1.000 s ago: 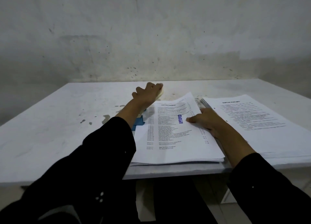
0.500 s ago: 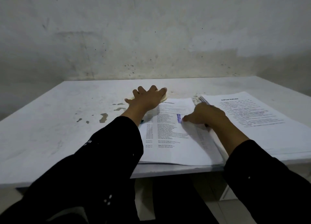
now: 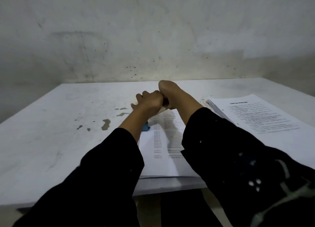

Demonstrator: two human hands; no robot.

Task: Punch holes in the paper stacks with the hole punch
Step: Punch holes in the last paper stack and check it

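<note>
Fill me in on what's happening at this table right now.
A person in black sleeves is leaning over a worn white table. Their left hand and right hand are bunched together at the far left edge of a stack of printed white paper, apparently pressing on a punch that is mostly hidden; only a blue corner shows beneath the left wrist. A second printed stack lies untouched to the right. Whether holes are cut yet cannot be seen.

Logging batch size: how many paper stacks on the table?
2. One stack lies under both forearms at the near edge; the other stack sits to its right. None seem hidden.
</note>
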